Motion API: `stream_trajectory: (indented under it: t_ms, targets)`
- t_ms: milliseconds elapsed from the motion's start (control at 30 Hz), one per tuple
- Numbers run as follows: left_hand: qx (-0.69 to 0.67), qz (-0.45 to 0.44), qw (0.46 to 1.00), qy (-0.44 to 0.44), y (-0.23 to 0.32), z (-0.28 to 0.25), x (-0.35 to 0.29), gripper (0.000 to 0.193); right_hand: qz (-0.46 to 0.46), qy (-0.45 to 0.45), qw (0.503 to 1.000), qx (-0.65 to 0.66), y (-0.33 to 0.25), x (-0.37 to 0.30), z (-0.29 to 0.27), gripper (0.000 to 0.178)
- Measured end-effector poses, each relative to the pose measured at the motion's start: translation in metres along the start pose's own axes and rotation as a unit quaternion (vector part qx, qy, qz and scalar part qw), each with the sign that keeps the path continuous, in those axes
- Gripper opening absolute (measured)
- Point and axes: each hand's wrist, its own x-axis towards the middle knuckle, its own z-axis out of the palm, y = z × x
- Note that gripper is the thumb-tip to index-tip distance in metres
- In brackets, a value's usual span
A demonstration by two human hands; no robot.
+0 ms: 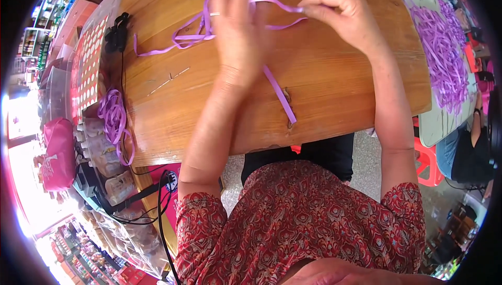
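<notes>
A narrow purple ribbon (282, 6) lies in loose loops at the far middle of the wooden table (324, 86). My right hand (345, 18) is closed, with thumb and fingers pinching one end of this ribbon just above the tabletop. Over the loops is my left hand (238, 31), smeared by motion, a ring on one finger. Its fingers are too blurred to show whether they grip the ribbon. A straight purple strip (280, 95) runs from beneath the left hand toward the near edge. Whether it joins the loops is hidden.
At right, a large heap of purple ribbon (442, 55) covers a pale side table (434, 123). Another purple bundle (112, 118) hangs at the left edge. A thin pale stick-like item (168, 80) and a black object (118, 32) lie on the left. Another person (465, 146) sits at right.
</notes>
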Motion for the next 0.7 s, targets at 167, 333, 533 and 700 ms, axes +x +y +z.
stream_trajectory:
  t_ms: [167, 333, 533, 700]
  targets:
    - [-0.351, -0.234, 0.903, -0.081, 0.028, 0.020, -0.021, 0.025, -0.147, 0.046, 0.971, -0.184, -0.015, -0.003, 0.013, 0.011]
    - [-0.379, -0.386, 0.828, -0.150, 0.030, 0.007, -0.012, 0.018, -0.083, 0.055, 0.985, -0.139, -0.015, -0.004, 0.016, 0.011]
    - [-0.367, -0.372, 0.847, -0.092, 0.017, 0.000, -0.009, 0.013, -0.041, 0.036, 0.997, -0.055, -0.006, -0.001, -0.004, 0.012]
    - [-0.386, -0.393, 0.833, -0.050, 0.021, -0.009, 0.002, 0.008, -0.352, 0.041, 0.887, 0.295, 0.014, 0.023, 0.004, 0.011]
